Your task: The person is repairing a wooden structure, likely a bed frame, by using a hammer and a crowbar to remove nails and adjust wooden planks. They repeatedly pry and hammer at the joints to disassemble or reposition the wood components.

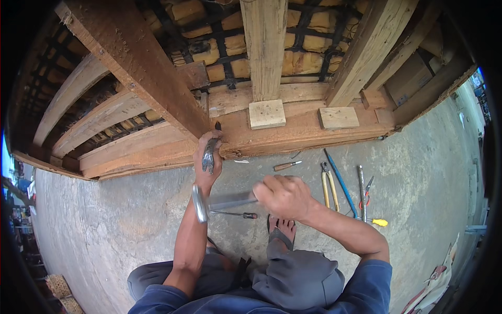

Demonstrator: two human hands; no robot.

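Observation:
My right hand (pixel 285 196) grips a hammer by its handle, the metal hammer head (pixel 199 204) hanging in the air over my left forearm; the handle is smeared by motion. At the lower edge of the wooden furniture frame (pixel 293 130), my left hand (pixel 201 159) is closed around a dark, shiny tool (pixel 209 155), perhaps a chisel. Its upper end points toward the hammer side, and a dark tip shows beyond my fingers against the wood. A thick slanting wooden beam (pixel 141 78) meets the frame right by that hand.
Black webbing (pixel 225 49) crosses yellow foam inside the frame. On the concrete floor lie a wooden-handled tool (pixel 286 166), pincers (pixel 329 186), a blue bar (pixel 341 183), a metal rod (pixel 362 193), red-handled pliers (pixel 368 193), a yellow-handled screwdriver (pixel 380 222) and a dark-handled screwdriver (pixel 248 215).

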